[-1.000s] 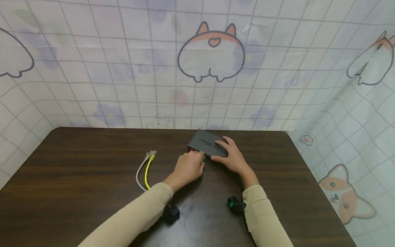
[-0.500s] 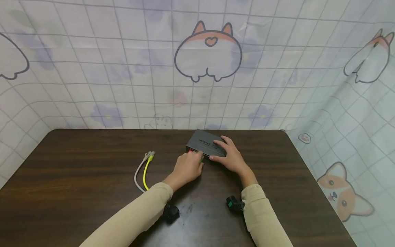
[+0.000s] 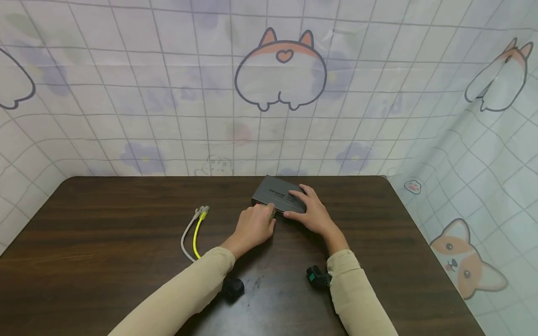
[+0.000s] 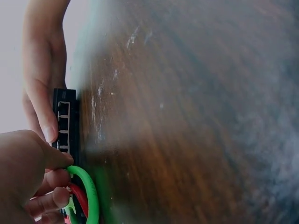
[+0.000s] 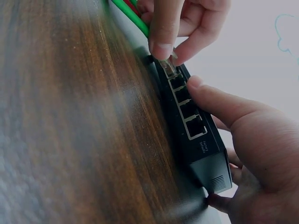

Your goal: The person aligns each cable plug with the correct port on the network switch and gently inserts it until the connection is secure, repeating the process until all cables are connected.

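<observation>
A dark grey NETGEAR network switch (image 3: 273,189) lies near the table's back edge, its row of ports facing the person. My right hand (image 3: 315,214) grips its right side, thumb at the port edge and fingers over the top. My left hand (image 3: 254,226) pinches the end of a green Ethernet cable (image 4: 92,193) at the ports. In the right wrist view the clear plug (image 5: 169,68) sits at a port opening; how deep it is in, I cannot tell. A red cable (image 4: 80,198) shows beside the green one. Several ports nearer the right hand are bare.
A yellow cable (image 3: 195,239) and a grey cable (image 3: 184,239) lie left of the left hand, partly under the sleeve. Black wrist devices (image 3: 232,290) hang at both forearms. A patterned curtain (image 3: 168,93) stands behind the dark wooden table (image 3: 105,224).
The head view shifts slightly, so everything appears a little further left. Both hands stay at the switch, the left still pinching the green cable's end.
</observation>
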Action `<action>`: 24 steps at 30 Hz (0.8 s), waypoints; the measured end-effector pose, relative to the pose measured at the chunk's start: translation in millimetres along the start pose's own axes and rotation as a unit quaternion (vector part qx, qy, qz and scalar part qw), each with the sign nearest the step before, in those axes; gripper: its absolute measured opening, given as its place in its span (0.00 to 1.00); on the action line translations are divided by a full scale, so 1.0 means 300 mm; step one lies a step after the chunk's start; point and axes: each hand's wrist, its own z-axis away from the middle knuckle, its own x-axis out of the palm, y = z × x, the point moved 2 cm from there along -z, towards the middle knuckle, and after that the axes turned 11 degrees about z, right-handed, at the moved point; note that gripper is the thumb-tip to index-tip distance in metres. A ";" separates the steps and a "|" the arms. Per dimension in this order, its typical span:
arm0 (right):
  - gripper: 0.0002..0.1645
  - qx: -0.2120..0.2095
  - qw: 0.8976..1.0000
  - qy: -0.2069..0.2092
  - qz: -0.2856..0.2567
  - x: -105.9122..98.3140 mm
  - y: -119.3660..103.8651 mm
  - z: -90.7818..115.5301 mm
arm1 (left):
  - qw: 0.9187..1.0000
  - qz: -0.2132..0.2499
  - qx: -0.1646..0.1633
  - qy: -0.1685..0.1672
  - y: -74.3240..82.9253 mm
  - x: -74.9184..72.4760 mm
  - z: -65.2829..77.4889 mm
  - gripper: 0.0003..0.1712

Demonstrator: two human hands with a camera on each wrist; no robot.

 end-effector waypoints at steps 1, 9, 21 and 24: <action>0.43 0.000 1.000 0.000 0.000 0.000 -0.001 0.000 | 1.000 -0.003 0.001 0.001 0.000 0.002 0.000 0.07; 0.43 -0.001 1.000 0.001 -0.002 -0.001 -0.001 0.000 | 1.000 -0.027 0.008 0.012 0.000 0.006 -0.002 0.08; 0.43 0.002 1.000 -0.002 -0.004 0.000 0.006 -0.003 | 0.999 -0.018 -0.003 0.028 -0.007 0.000 -0.009 0.10; 0.43 0.003 1.000 -0.002 -0.005 -0.001 0.006 -0.002 | 1.000 -0.004 -0.011 0.017 -0.012 0.000 -0.008 0.11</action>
